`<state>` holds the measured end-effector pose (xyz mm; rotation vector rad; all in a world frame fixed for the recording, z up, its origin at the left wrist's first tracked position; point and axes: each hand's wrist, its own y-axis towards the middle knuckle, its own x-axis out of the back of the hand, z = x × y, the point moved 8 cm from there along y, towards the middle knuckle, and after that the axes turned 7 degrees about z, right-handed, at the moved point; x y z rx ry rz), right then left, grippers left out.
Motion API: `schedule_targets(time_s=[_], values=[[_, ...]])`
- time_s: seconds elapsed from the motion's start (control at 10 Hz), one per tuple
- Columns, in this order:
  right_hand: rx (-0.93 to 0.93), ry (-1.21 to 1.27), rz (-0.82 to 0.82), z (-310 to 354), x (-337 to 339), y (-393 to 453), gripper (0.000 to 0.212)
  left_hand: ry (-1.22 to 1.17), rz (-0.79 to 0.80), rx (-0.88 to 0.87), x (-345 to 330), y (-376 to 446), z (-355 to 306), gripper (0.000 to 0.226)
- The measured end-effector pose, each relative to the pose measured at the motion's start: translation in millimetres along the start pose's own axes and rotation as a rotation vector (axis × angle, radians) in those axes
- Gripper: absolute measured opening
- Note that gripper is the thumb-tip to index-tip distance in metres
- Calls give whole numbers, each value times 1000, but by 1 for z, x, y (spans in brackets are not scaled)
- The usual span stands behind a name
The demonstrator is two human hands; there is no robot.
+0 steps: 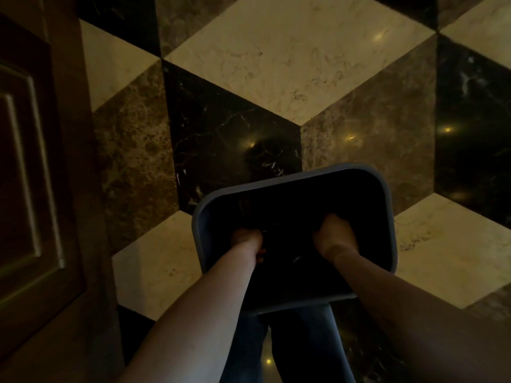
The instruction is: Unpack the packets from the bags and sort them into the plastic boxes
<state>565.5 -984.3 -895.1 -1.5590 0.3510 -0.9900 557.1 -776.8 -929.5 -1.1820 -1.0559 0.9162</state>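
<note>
Plastic box point(387, 194), both hands point(247, 240) inside.

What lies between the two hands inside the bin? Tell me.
In the head view, only the bin's dark inside shows between the left hand and right hand; too dark to tell any contents.

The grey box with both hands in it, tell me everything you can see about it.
The grey plastic box is rectangular with rounded corners and a thick rolled rim; it looks like matte plastic. Its inside is too dark to show any contents. It sits over the marble-patterned floor, above the person's jeans; whether it rests on anything cannot be told. Both forearms reach in over its near rim, the left hand and right hand curled down inside it, perhaps gripping something dark.
</note>
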Motion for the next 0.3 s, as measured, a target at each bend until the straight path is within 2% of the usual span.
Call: schedule_targets(time_s=[0.1, 0.2, 0.3], values=[[7, -25, 16, 5, 2, -13, 29, 19, 22, 24, 6, -15, 3, 32], [48, -73, 27, 15, 13, -42, 43, 50, 43, -28, 13, -47, -1, 37], [66, -109, 29, 24, 25, -70, 47, 114, 55, -80, 19, -76, -5, 45]])
